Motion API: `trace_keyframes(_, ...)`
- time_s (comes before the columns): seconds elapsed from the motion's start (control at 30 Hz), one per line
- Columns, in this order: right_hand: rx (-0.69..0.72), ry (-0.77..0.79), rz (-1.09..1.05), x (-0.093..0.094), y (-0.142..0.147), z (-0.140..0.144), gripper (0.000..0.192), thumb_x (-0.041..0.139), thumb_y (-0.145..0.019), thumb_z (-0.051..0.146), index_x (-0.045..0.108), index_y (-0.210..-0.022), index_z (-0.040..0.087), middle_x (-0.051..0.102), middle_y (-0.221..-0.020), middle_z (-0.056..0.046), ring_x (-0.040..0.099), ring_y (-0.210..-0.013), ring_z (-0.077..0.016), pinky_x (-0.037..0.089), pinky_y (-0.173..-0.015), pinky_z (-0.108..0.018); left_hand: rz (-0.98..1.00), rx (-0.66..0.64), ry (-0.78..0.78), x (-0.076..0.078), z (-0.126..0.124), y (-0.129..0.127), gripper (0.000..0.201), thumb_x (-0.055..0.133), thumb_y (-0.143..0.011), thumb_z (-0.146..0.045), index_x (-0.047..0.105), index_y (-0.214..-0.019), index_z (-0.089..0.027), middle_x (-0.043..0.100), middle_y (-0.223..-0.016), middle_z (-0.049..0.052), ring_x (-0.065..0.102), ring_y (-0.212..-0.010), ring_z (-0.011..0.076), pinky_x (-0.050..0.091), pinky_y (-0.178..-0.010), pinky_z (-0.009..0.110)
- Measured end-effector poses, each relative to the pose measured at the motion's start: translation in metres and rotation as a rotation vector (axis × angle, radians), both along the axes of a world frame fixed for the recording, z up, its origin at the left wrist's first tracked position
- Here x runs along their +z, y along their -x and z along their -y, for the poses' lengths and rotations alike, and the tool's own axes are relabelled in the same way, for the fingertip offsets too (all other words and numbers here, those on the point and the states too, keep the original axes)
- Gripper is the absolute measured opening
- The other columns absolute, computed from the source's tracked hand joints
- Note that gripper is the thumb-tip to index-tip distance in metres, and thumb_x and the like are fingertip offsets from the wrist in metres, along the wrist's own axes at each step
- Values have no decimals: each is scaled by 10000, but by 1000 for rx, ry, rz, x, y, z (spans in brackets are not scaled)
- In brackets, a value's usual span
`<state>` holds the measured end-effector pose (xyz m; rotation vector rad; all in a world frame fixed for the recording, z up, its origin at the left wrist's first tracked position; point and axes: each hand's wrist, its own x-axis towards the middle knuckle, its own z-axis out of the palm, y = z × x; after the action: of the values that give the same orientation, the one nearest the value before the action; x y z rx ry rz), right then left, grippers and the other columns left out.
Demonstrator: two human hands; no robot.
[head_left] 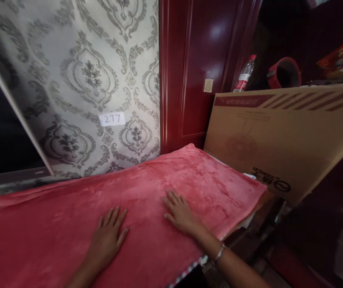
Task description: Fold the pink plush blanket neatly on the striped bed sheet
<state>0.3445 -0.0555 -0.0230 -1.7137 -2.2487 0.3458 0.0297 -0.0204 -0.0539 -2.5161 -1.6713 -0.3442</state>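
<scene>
— Where are the hands?

— Both lie flat, palms down, on a red fleece blanket (147, 192) spread over the bench. The left hand (109, 236) is near the middle of the near edge, fingers spread wide and pointing away. The right hand (179, 213) rests a little farther in and to the right, fingers also splayed, with a thin bracelet (219, 253) on its wrist. Neither one grips anything; they only press on the cloth.

— And the blanket itself?

— It covers the surface from the left edge of the view to the right end, where its corner hangs just over the edge. A strip of checkered fabric (186, 274) peeks out beneath it at the near side, and some white layer shows under the right end.

— What stands around it?

— On the right, a large flat cardboard box (285, 132) leans at a tilt, its lower edge just beside the blanket's far right corner. Behind the box a clear plastic bottle (244, 74) with a red label stands tilted in the picture, and next to it is a red round object (284, 73); I cannot tell what that is. Far behind the blanket is patterned grey wallpaper (78, 72) with a small white label (111, 119) reading 277, and to its right a glossy dark red door (201, 68).
</scene>
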Motion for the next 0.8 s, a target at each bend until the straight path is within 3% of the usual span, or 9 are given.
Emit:
trace_keyframes(0.17,15,51,-7,-10,-2,-4,637,444,-990,481,319,-1577,267,143,-1671,-94,82,-1544,-305,100,-1221,-578,0,-16,6,-3,-3,5,605,400,-926,-461,519,-1458,-199,429,-1548,153,378,-1442,377,329,-1143,633)
trace_keyframes(0.3,20,46,9,-17,-5,-3,635,426,-987,489,316,-1576,277,158,-1662,-87,116,-1538,-296,128,-1219,-575,7,15,53,7,6,-3,587,415,-932,-442,530,-1449,-188,434,-1545,161,390,-1436,374,307,-1163,627)
trace_keyframes(0.47,11,-81,40,-59,-14,-12,624,426,-957,514,405,-1539,289,283,-1622,-99,253,-1500,-331,261,-1169,-625,84,86,127,21,30,-4,568,489,-925,-385,505,-1470,-227,430,-1557,144,346,-1464,356,240,-1204,605)
trace_keyframes(0.6,51,-268,-2,-98,-25,-26,587,424,-923,559,491,-1479,382,418,-1565,-63,374,-1444,-360,369,-1095,-671,86,195,176,26,41,38,608,499,-932,-438,434,-1511,-267,332,-1614,116,254,-1502,364,188,-1199,652)
trace_keyframes(0.8,70,-310,-23,-123,-42,-32,636,319,-932,583,502,-1478,313,439,-1559,-63,409,-1428,-351,409,-1090,-627,-27,603,177,33,65,147,585,401,-983,-464,420,-1517,-225,335,-1616,122,281,-1494,341,193,-1191,634)
